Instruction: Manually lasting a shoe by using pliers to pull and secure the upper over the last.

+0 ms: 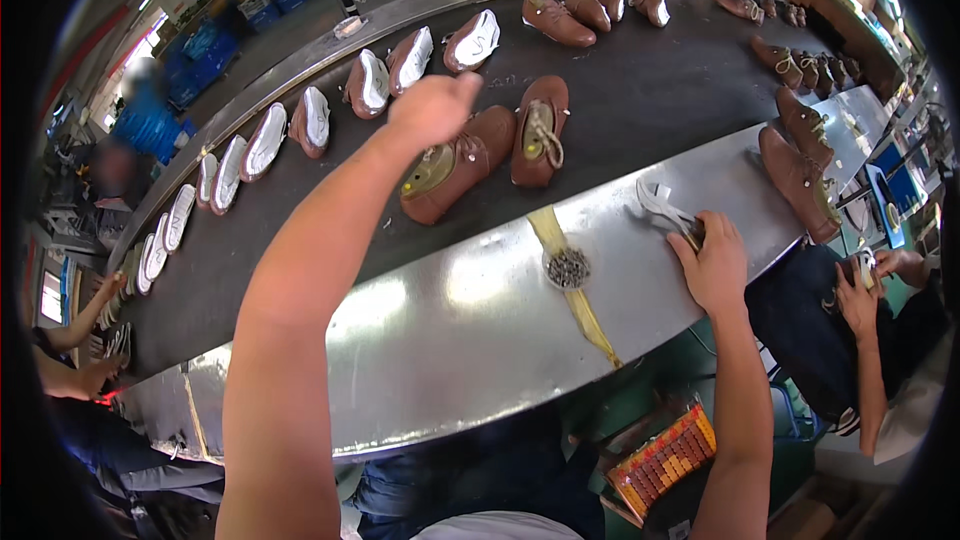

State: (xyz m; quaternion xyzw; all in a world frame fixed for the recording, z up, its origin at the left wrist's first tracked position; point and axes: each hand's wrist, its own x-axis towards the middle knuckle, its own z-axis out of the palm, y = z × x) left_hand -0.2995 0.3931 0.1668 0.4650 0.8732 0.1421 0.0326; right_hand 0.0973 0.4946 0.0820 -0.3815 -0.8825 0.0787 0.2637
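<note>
My right hand (715, 258) is closed around the handles of metal pincers (664, 206), whose jaws point to the far left over the steel ledge. My left hand (435, 112) is stretched out above the black belt. It is slightly blurred, its fingers mostly hidden behind its back. Just below it lies a brown leather shoe (475, 152) with an olive lining, partly covered by the hand. Whether the hand touches this shoe I cannot tell. Beside it on the right rests a second brown shoe (541, 135) with loose laces.
A dish of small metal tacks (567, 268) sits on yellow tape on the steel ledge (440, 320). Shoes with white undersides (264, 142) line the belt's far edge. More brown shoes (795, 180) stand at the right, near a co-worker's hands (858, 290). Another person works at far left.
</note>
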